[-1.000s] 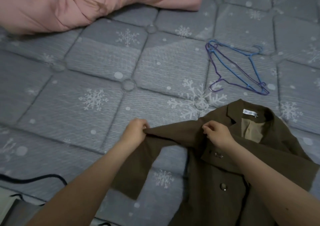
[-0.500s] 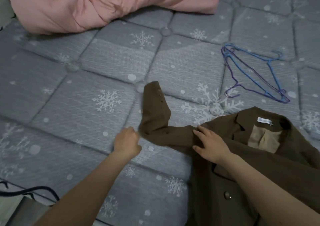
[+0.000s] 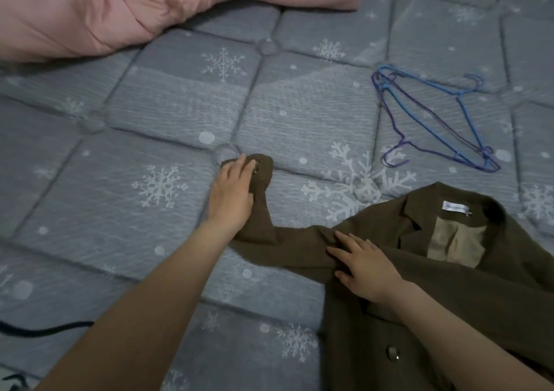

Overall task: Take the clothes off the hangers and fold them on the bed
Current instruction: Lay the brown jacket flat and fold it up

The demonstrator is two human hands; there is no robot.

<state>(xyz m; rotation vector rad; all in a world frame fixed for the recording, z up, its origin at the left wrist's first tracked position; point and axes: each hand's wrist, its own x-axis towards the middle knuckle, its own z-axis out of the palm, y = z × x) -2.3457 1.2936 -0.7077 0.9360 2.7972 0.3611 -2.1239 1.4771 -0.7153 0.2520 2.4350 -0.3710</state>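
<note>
Pressing flat with straight, close fingers, the left hand [image 3: 232, 194] holds the sleeve [image 3: 260, 208] end; the right hand [image 3: 364, 266], fingers spread, presses the brown jacket [image 3: 449, 294] near its shoulder.

A grey quilted mattress cover [image 3: 168, 127] printed with white snowflakes and dots fills almost the whole view, its padded squares divided by stitched seams with round tufts at the crossings. A bunched pink duvet [image 3: 126, 4] lies along the top edge. A black cable [image 3: 45, 329] curves in at the lower left. Light is dim and even.
</note>
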